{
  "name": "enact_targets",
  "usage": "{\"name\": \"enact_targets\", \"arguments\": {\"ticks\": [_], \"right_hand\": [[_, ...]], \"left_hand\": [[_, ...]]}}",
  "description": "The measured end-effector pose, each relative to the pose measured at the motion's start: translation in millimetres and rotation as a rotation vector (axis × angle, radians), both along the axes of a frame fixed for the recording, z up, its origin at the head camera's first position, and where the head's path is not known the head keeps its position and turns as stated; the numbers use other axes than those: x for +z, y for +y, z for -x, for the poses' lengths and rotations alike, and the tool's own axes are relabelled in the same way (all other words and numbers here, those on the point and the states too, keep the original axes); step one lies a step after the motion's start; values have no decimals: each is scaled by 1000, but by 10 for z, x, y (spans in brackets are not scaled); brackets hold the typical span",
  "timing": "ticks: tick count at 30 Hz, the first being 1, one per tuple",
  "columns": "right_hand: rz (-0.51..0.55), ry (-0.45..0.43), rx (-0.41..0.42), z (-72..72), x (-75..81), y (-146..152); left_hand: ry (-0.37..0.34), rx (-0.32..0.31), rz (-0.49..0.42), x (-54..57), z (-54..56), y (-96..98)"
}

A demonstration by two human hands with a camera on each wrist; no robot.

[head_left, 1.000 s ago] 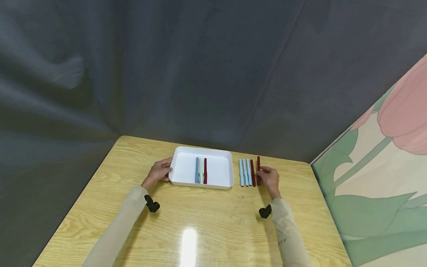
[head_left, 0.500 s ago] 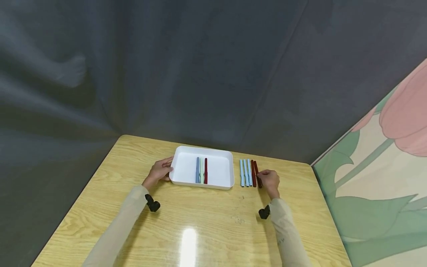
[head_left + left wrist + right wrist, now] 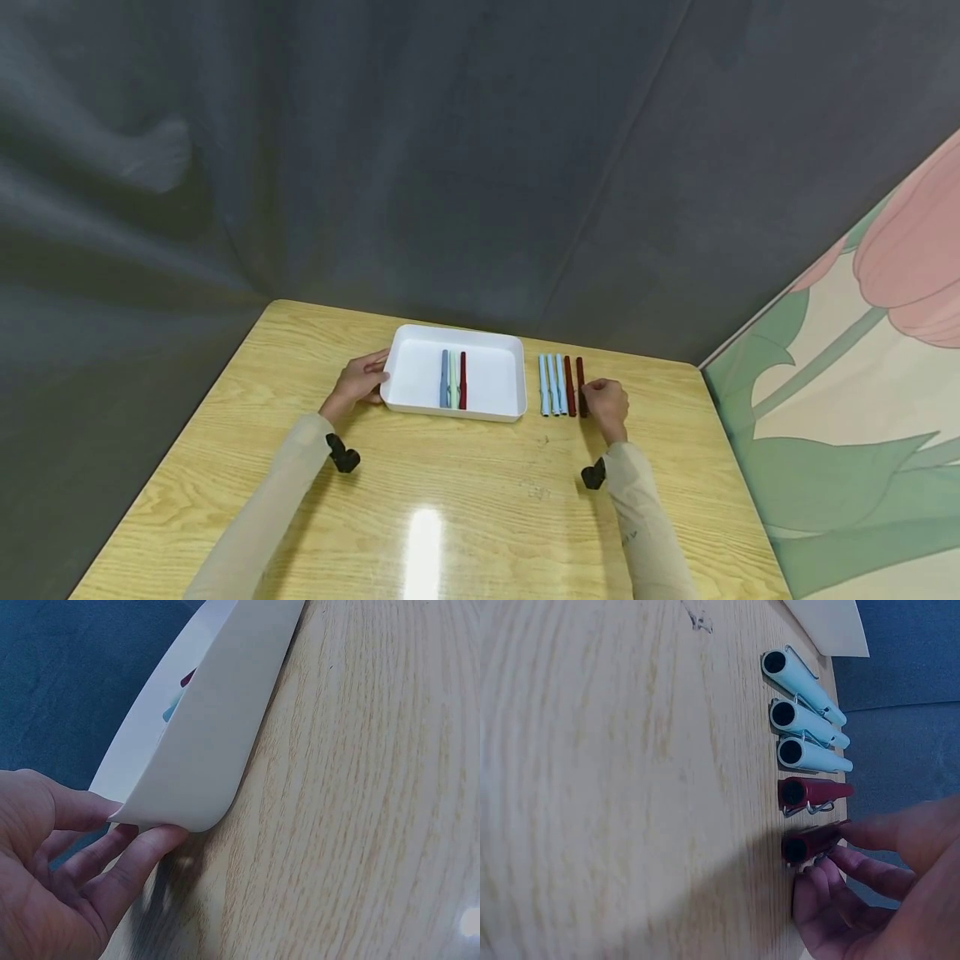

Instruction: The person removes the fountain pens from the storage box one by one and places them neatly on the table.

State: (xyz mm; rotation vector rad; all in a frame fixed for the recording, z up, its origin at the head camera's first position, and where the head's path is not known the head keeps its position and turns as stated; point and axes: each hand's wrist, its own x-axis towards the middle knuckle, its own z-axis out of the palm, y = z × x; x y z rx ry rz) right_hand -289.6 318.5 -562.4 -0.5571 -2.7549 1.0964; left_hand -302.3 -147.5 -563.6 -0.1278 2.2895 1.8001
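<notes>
In the head view, my left hand (image 3: 356,387) grips the left end of a white tray (image 3: 495,412), thumb over the rim and fingers at the outer wall. Inside the tray lie a grey-blue tube (image 3: 444,379), a pale green tube (image 3: 453,382) and a dark red tube (image 3: 462,381). To the tray's right, my right hand (image 3: 607,403) pinches the rightmost dark red tube (image 3: 804,846) on the table. Another dark red tube (image 3: 799,793) lies beside it, then three light blue tubes (image 3: 810,754). These tubes have dark round ends and wire clips.
A wood-grain table (image 3: 465,483) lies under everything. Dark cloth (image 3: 480,167) hangs behind its far edge, and a flower-patterned panel (image 3: 847,433) stands on the right. Black wrist cameras (image 3: 343,455) sit on both sleeves.
The rightmost dark red tube came left and down beside its neighbour, tilted, and now lies straighter with a small gap. My left hand stays on the tray.
</notes>
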Motion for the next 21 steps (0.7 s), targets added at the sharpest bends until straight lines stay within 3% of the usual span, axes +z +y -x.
{"name": "enact_targets", "arguments": {"ticks": [10,21], "right_hand": [[28,3,38,-23,9,-5],[11,-10,26,-24,51,-27]], "left_hand": [[-4,5,-2,19,6,2],[-15,7,6,46,-16,13]]}}
